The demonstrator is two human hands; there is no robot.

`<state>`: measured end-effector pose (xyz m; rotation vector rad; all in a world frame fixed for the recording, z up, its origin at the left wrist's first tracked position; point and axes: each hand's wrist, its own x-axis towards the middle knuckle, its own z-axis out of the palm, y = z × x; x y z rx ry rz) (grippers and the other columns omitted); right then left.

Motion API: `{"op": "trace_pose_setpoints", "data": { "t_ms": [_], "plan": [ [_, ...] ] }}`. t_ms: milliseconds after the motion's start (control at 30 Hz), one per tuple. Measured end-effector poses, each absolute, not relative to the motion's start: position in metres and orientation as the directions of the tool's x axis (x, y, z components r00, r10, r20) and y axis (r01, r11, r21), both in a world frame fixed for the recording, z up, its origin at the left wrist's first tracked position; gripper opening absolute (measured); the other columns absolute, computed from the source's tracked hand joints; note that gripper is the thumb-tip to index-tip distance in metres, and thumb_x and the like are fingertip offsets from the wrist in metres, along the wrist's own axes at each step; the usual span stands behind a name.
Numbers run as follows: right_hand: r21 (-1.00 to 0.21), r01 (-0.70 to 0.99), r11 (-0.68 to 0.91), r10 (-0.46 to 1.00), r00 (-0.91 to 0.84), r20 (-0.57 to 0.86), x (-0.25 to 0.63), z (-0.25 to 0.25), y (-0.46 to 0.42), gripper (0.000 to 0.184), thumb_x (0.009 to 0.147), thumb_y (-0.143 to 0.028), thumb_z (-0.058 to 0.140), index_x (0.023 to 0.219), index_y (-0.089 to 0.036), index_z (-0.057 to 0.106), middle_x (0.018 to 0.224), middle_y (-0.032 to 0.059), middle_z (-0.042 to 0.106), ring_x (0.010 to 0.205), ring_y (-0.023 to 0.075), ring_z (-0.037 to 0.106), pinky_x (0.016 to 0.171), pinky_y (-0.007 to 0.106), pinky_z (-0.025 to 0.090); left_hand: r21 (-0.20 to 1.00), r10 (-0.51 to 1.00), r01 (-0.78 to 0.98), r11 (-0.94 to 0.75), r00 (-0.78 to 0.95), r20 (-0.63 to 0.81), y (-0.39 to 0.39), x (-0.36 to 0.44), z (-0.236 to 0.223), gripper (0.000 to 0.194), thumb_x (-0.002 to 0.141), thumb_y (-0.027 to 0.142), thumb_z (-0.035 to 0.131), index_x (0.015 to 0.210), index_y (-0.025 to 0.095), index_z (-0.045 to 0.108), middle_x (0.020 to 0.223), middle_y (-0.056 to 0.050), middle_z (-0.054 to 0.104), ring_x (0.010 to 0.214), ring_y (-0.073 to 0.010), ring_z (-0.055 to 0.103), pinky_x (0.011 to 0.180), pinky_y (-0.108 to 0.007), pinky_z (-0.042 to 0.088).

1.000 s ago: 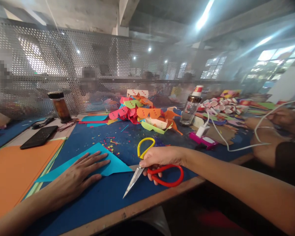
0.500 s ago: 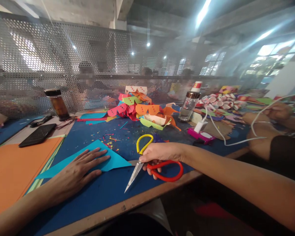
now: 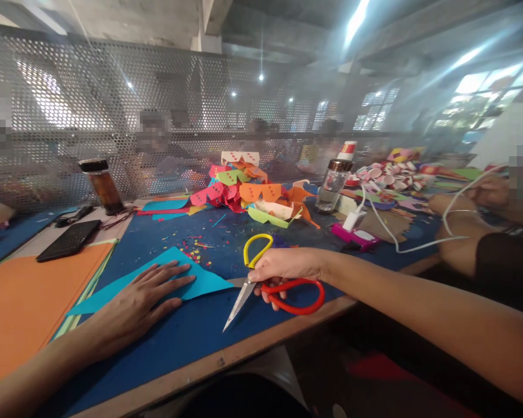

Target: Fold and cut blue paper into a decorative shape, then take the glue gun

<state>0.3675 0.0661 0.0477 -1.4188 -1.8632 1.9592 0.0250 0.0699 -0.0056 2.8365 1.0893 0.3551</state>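
Flat on the blue paper (image 3: 203,283) lies my left hand (image 3: 150,296), fingers stretched out and pressing it to the table. The paper is folded, with a pointed right end. My right hand (image 3: 283,270) grips a pair of scissors (image 3: 240,303) with one yellow and one red handle. Their blades are spread: one points toward the table's front edge, while the other reaches left to the paper's right tip. Part of that second blade is hidden at the paper, so I cannot tell whether it lies under it.
Cut paper masks (image 3: 244,188) are heaped at the back. Around them are a glass bottle (image 3: 331,188), a pink power block (image 3: 355,237) with a white cable, a black phone (image 3: 70,239), a dark-filled jar (image 3: 104,188) and orange sheets (image 3: 39,302). A co-worker's arm (image 3: 457,238) rests at right.
The view has shifted slightly. Both hands, the scissors and the blue paper keep nearly the same places relative to each other.
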Motion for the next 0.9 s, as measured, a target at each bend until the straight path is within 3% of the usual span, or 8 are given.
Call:
{"op": "trace_pose_setpoints", "data": {
  "t_ms": [233, 367, 500, 900],
  "plan": [
    [-0.810, 0.525, -0.261, 0.595, -0.573, -0.563, 0.368, 0.050, 0.069, 0.038, 0.088, -0.047, 0.062, 0.082, -0.010, 0.065, 0.073, 0.0065, 0.071, 0.065, 0.0134, 0.071, 0.057, 0.020, 0.052, 0.174, 0.651, 0.630, -0.757, 0.706, 0.279, 0.075, 0.033, -0.008, 0.037, 0.100, 0.048, 0.043, 0.130, 0.036, 0.062, 0.148, 0.001, 0.052, 0.134, -0.0275, 0.050, 0.113, -0.047, 0.042],
    [-0.808, 0.533, -0.252, 0.596, -0.572, -0.564, 0.363, 0.049, 0.067, 0.039, 0.088, -0.047, 0.063, 0.082, -0.009, 0.066, 0.073, 0.0067, 0.072, 0.066, 0.0129, 0.071, 0.055, 0.018, 0.051, 0.233, 0.617, 0.573, -0.786, 0.748, 0.245, 0.078, 0.045, -0.005, 0.042, 0.102, 0.043, 0.041, 0.143, 0.038, 0.048, 0.155, 0.003, 0.043, 0.139, -0.0240, 0.045, 0.116, -0.043, 0.040],
    [-0.807, 0.533, -0.255, 0.578, -0.585, -0.569, 0.358, 0.045, 0.069, 0.034, 0.091, -0.042, 0.059, 0.083, -0.009, 0.066, 0.070, 0.0060, 0.072, 0.061, 0.0121, 0.070, 0.053, 0.018, 0.050, 0.225, 0.611, 0.575, -0.787, 0.778, 0.150, 0.079, 0.049, -0.007, 0.046, 0.104, 0.041, 0.036, 0.150, 0.042, 0.034, 0.160, 0.005, 0.035, 0.147, -0.0227, 0.032, 0.121, -0.050, 0.030],
    [-0.780, 0.569, -0.260, 0.577, -0.556, -0.598, 0.353, 0.048, 0.061, 0.039, 0.087, -0.047, 0.062, 0.082, -0.009, 0.065, 0.076, 0.0089, 0.074, 0.065, 0.0140, 0.072, 0.051, 0.018, 0.049, 0.198, 0.632, 0.607, -0.770, 0.767, 0.108, 0.077, 0.050, -0.008, 0.045, 0.105, 0.041, 0.033, 0.150, 0.043, 0.034, 0.162, 0.008, 0.029, 0.149, -0.0227, 0.027, 0.122, -0.054, 0.023]
  ]
}}
